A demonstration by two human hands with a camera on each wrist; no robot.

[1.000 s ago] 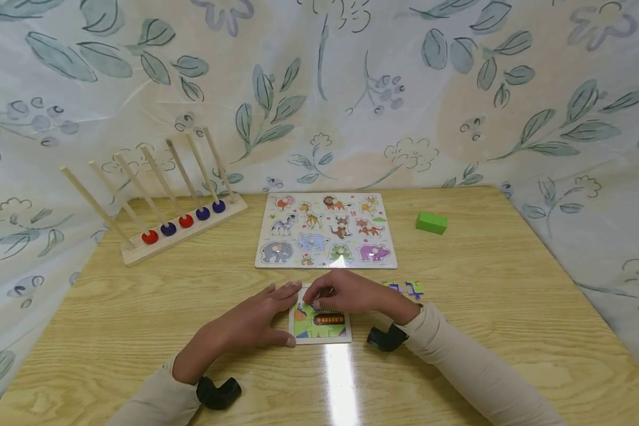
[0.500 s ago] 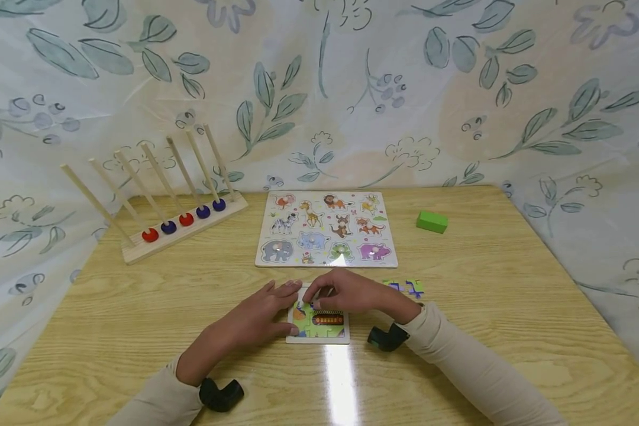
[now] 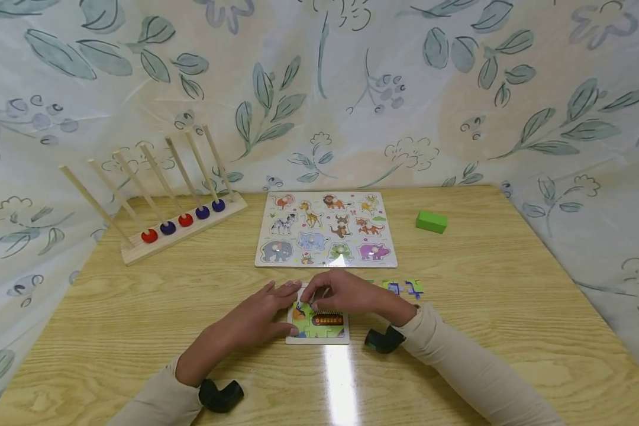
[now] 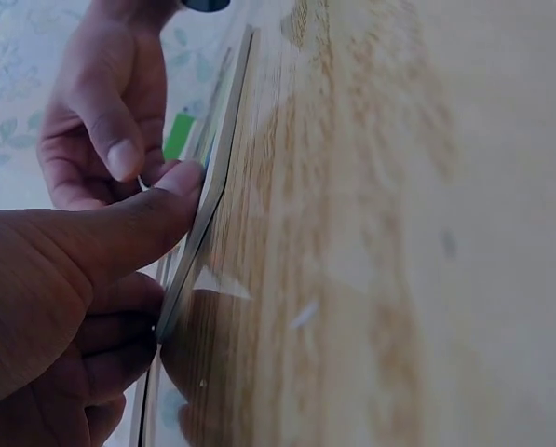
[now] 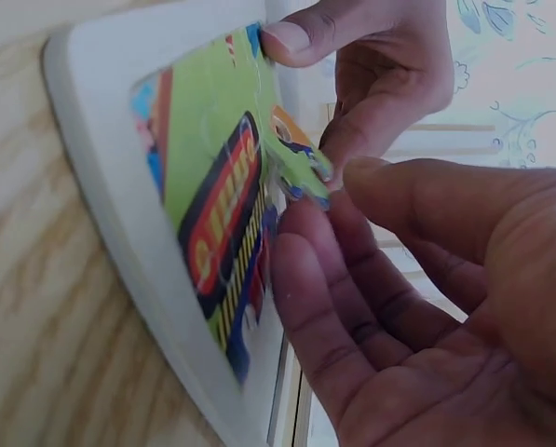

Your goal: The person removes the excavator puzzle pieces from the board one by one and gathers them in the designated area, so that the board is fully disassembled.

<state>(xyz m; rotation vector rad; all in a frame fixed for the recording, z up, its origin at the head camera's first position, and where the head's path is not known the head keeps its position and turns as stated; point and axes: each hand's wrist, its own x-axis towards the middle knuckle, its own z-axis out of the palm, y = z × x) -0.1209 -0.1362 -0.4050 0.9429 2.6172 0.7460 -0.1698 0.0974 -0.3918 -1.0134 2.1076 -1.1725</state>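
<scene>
A small jigsaw puzzle board (image 3: 319, 341) with a pale frame lies in front of me, its green picture showing a red-and-black crawler track. My left hand (image 3: 255, 316) holds its left side, thumb on the near left corner and fingers at the far left one. My right hand (image 3: 346, 291) is over the upper part of the board. Between its thumb and fingers it pinches a green-and-blue puzzle piece (image 5: 305, 172), tilted up at the picture's edge in the right wrist view. In the left wrist view, the left thumb (image 4: 147, 223) presses on the frame's edge.
Several loose puzzle pieces (image 3: 414, 289) lie right of the board, partly behind the right wrist. Farther back are an animal peg puzzle (image 3: 325, 260) and a green block (image 3: 431, 222). A wooden peg rack (image 3: 186, 234) with red and blue beads stands at the left.
The board has shifted slightly left, and the left thumb has moved up onto its near corner. The right hand has barely moved and still pinches at the same spot.
</scene>
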